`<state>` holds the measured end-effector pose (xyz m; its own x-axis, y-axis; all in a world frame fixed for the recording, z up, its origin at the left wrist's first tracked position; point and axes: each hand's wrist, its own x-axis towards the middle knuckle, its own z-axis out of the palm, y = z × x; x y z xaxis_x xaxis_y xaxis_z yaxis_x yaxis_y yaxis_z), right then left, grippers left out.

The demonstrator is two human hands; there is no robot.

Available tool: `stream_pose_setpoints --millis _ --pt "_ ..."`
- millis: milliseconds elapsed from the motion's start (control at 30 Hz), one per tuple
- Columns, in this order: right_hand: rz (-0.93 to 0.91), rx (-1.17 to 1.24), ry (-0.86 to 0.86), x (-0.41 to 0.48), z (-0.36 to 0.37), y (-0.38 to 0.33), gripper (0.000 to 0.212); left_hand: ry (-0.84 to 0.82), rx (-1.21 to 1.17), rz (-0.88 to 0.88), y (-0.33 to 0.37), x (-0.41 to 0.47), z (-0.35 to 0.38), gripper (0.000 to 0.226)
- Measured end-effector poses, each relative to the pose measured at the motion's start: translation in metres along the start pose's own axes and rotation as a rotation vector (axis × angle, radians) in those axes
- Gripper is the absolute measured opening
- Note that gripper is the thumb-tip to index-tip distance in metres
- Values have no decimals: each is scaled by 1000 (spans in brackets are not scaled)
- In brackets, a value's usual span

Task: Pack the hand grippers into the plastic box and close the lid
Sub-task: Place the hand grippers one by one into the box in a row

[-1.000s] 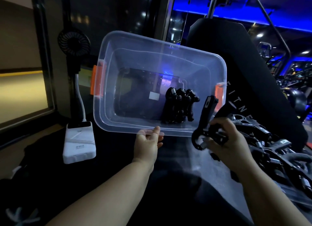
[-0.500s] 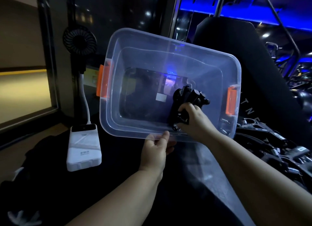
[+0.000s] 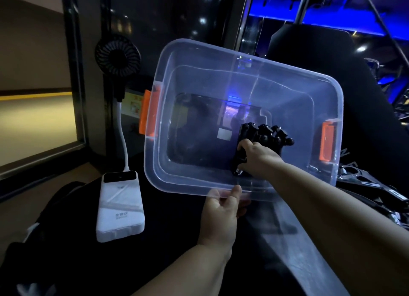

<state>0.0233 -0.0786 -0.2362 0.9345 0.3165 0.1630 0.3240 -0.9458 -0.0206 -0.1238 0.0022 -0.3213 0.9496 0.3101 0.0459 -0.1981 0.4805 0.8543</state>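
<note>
Gym indicated: black padded backrest (image 3: 321, 52) and metal machine frame (image 3: 299, 8) under blue lighting, upper right; hand grippers (image 3: 363, 183) piled at right edge.

Black surface (image 3: 168, 240) before me, lower frame. White power bank (image 3: 120, 209) flat on it, lower left. Loose hand grippers (image 3: 365, 185) piled at right edge.

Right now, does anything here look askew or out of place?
Yes. The box is tipped, its opening turned toward the camera, with the left hand pinching its near rim. The grippers inside bunch at its right end, where the right hand grips one. Loose grippers lie outside, to its right.
</note>
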Motion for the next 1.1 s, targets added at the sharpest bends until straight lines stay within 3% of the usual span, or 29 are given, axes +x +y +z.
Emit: stream_pose_setpoints --millis 400,533,667,767,933,1100 --pt "-54 -329 1 13 -5 -11 59 9 87 21 -7 4 -4 29" --pt "-62 -446 149 8 -9 -14 67 21 94 14 -6 3 -4 29" --pt "-226 -616 375 10 -3 -13 68 14 88 6 -6 2 -4 30" --pt "-331 -711 284 18 4 -10 68 3 71 11 -5 2 -4 35" --pt "-257 -781 94 31 9 -1 68 -27 54 12 -6 2 -5 42" --pt "-269 -758 92 34 6 0 69 -15 50 30 -6 2 -5 49"
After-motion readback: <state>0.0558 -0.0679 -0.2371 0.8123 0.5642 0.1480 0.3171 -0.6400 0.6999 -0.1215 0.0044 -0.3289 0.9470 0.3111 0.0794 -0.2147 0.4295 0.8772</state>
